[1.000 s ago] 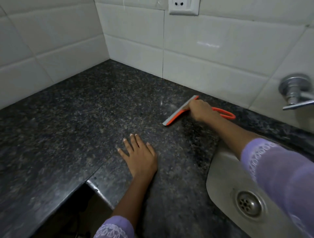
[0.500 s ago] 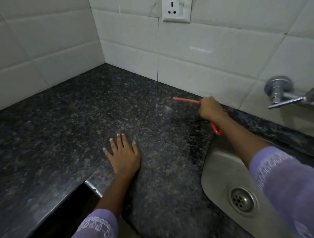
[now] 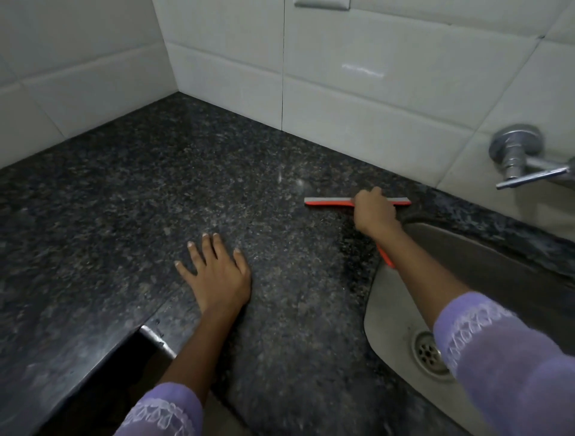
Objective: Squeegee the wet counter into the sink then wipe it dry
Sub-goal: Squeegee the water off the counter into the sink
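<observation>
Gripping the squeegee point(image 3: 329, 202), right hand point(image 3: 375, 214) beside sink point(image 3: 389, 298).

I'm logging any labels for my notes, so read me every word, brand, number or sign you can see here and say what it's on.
None can be read.
squeegee: no print shows.
tap: bare metal, no mark shows.
wall plate: cut off at the top edge, nothing legible.
sink, counter and tiles: no text.

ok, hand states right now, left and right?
Left hand: open, fingers flat on the counter, holding nothing.
Right hand: closed, gripping the orange squeegee beside the sink.
</observation>
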